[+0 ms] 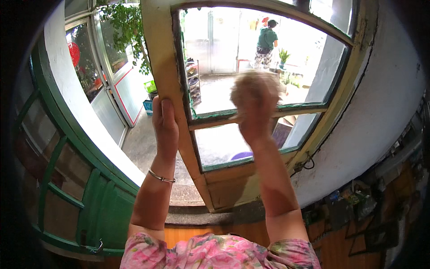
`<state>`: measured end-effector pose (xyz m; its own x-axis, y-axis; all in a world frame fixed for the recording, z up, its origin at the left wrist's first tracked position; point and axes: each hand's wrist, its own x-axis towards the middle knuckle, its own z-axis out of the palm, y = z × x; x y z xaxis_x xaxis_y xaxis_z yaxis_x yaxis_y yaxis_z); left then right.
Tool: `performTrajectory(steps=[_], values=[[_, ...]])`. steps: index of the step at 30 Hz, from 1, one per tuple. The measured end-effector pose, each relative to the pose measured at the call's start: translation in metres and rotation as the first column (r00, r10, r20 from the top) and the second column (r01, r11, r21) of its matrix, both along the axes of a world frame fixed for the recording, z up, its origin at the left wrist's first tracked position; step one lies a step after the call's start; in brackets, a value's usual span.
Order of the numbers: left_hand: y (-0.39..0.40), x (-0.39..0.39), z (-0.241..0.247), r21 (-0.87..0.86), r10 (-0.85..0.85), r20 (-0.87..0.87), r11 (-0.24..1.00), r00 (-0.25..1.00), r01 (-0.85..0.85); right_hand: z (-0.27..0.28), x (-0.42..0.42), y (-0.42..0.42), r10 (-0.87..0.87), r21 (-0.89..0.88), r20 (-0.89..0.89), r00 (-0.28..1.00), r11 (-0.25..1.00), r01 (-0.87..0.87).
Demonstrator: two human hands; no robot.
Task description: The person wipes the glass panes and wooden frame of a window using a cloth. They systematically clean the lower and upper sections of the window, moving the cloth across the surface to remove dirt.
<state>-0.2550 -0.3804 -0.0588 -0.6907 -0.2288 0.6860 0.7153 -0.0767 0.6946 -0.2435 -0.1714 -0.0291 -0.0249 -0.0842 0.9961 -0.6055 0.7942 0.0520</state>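
Note:
My left hand [165,126] grips the left edge of a wooden door's frame [164,67], its thumb lying on the near face. A bracelet circles that wrist. My right hand [257,117] holds a pale, crumpled cloth [256,85] in front of the door's upper glass pane [218,90]; hand and cloth are blurred. Whether the cloth touches the glass, I cannot tell. Below the crossbar sits a smaller lower pane [218,141], with green paint along its edge.
A green door leaf [107,198] stands at the left, and a stone threshold [198,217] crosses below. Through the glass appear a person [266,42] and a shoe rack [194,80]. A white wall [379,111] and a metal hook [308,162] are on the right.

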Motion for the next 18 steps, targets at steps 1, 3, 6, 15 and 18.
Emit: performTrajectory(steps=[1, 3, 6, 15, 18], values=[[0.000, -0.003, -0.002, 0.026, -0.018, -0.008, 0.999, 1.000, 0.019, -0.008, 0.002, -0.025, 0.094, 0.088, 0.024, 0.995, 0.991, -0.096], [0.004, -0.006, -0.002, 0.048, -0.047, -0.022, 0.998, 0.999, 0.048, -0.022, 0.010, -0.057, -0.092, 0.191, -0.023, 0.996, 0.977, 0.094], [0.001, -0.008, 0.002, 0.029, -0.059, -0.026, 0.998, 0.998, 0.060, -0.026, 0.021, -0.076, -0.047, 0.217, 0.026, 0.999, 0.975, 0.040], [-0.001, 0.004, 0.003, -0.049, 0.041, -0.072, 0.998, 0.997, -0.045, 0.004, 0.051, 0.036, -0.343, -0.196, 0.001, 0.939, 0.921, 0.337], [0.004, 0.005, 0.005, -0.066, 0.070, -0.047, 0.995, 0.996, -0.073, -0.008, 0.023, 0.105, -0.439, -0.331, -0.049, 0.897, 0.854, 0.400]])
